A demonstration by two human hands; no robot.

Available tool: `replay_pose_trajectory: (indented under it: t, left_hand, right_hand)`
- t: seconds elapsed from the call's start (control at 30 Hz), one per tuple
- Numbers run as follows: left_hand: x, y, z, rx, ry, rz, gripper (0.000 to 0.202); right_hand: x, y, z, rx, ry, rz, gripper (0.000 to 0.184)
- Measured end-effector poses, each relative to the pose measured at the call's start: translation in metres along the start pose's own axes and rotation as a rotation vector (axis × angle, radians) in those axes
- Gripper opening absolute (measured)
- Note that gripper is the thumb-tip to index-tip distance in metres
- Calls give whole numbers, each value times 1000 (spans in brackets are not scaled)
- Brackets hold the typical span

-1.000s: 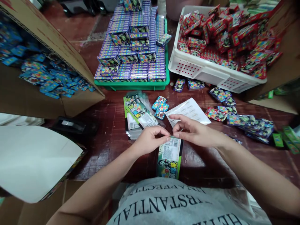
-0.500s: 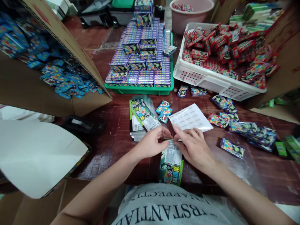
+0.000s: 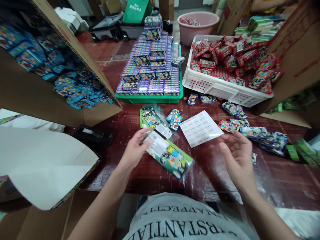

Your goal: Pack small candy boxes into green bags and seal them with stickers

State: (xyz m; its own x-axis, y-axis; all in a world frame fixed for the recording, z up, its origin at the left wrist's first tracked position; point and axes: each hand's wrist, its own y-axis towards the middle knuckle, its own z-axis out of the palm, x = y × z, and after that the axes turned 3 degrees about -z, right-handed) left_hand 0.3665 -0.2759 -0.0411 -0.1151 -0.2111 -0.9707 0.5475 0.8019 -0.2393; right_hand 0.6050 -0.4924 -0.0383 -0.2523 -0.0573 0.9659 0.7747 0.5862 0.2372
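Green bag, right there in front of the shirt, slanting over the near part of the table, its lower end blurred! The left hand has it by the upper left end, thumb on top, gripping. Whether the far end touches the wood, I can't tell. And the right hand? Open, fingers loosely curled, thumb apart, nothing in its grasp, just beside the right corner of a white sticker sheet.

Just beyond the held bag sits a small pile of more bags, and next to it, a cluster of little blue boxes, between pile and sheet. Out to the right, dark packets lie heaped, with green boxes at the edge.

Further back now: a green tray stacked high with purple boxes, and beside it a white basket brimming with red boxes. Over on the left, a cardboard box holds blue packets, and behind the basket stands a pink tub.
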Motion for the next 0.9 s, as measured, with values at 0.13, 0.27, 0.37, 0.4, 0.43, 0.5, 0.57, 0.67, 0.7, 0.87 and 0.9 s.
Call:
replay_pose_trajectory:
  t: [0.13,0.27,0.37,0.4,0.43,0.5,0.57,0.67,0.7,0.87,0.9]
  left_hand:
    - [8,-35,9,-131,-209,6,75]
    - [24,-69,36,19,-142,9,43]
    - [24,-75,46,213,-4,3,23]
    - [22,-74,49,251,1,-2,25]
    - [20,-71,52,262,-14,-1,26]
    - [16,-65,59,233,-47,41,38]
    - [15,-61,64,215,-24,111,47]
    - [19,-61,65,236,44,158,46]
    - [20,-62,64,256,64,152,42]
    - [21,-57,63,300,130,145,16]
    - [19,-55,64,288,121,154,12]
  right_hand:
    - [-4,-27,19,99,83,113,59]
    - [3,-20,44,-51,96,43,55]
    - [9,-5,47,109,146,25,57]
    - [9,-2,47,224,170,28,58]
    - [9,-1,47,312,184,25,59]
    - [9,-5,50,336,173,3,62]
    - [8,-15,52,202,140,-20,65]
    - [5,-33,50,87,133,-22,55]
    - [4,-37,47,102,136,-17,51]
    - [-4,-46,33,295,106,12,49]
    - [-5,-45,31,307,89,5,54]
